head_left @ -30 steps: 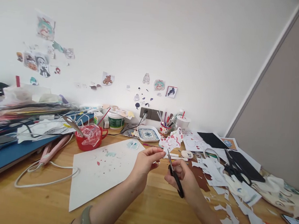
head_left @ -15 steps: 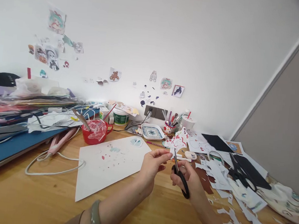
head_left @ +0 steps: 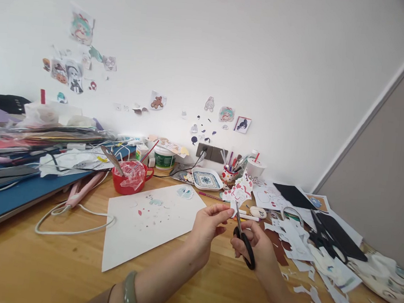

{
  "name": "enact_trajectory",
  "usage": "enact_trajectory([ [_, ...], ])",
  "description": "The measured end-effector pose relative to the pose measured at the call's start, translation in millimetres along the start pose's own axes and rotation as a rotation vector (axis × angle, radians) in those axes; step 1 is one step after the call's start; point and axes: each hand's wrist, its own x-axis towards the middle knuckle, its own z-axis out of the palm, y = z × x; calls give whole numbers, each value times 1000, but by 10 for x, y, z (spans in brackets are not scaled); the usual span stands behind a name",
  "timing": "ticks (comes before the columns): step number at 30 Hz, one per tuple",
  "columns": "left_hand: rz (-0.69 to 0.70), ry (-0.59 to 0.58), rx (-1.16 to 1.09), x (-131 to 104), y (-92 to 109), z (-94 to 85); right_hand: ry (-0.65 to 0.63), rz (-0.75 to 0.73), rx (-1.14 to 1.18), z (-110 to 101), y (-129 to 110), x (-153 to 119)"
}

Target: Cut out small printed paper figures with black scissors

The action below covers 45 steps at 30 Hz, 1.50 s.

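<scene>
My left hand (head_left: 208,231), with a green bangle on the wrist, pinches a small piece of white paper (head_left: 233,205) between thumb and fingertips. My right hand (head_left: 254,244) is closed on black-handled scissors (head_left: 245,245), whose blades point up beside the paper. Behind the fingertips lies a sheet with red patterns (head_left: 243,190). A white board (head_left: 122,239) bearing small coloured cut-outs lies to the left of my left hand. Whether the blades touch the paper is too small to tell.
A red cup (head_left: 128,177) with plastic in it and a square patterned dish (head_left: 207,178) stand behind the board. Paper scraps (head_left: 297,239) and larger scissors (head_left: 325,237) lie on the right. A white cable (head_left: 68,235) loops at the left.
The view has shifted slightly. Both hands keep nearly the same place and grip; the scissors' blades and the white paper have changed angle a little.
</scene>
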Motion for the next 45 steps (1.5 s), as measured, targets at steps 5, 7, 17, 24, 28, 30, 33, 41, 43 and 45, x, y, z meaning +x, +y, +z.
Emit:
enact_trajectory([
  [5,6,-7,-3,9,-5,-9,-4,4,-43,-24,17,3],
  [7,10,-7,-2,10,-10,-13,2,2,-52,-21,7,-3],
  [17,3,-21,6,25,-16,-22,8,-4,-67,-18,-14,-8],
  [24,2,-30,-3,20,-24,-23,17,11,-54,-22,-6,-8],
  [28,5,-37,-15,24,-27,-25,15,28,-43,-17,-31,-18],
  [30,4,-34,-18,26,-25,-25,13,25,-60,-24,-32,-17],
  [33,6,-31,-24,28,-17,-25,0,23,-83,-39,-14,-8],
  [41,80,-56,3,84,29,-62,-117,47,29,-63,24,-2],
  [43,114,-46,31,102,58,-73,-143,60,49,-66,20,-4],
  [45,151,-19,76,115,91,-82,-138,85,50,-65,10,-5],
])
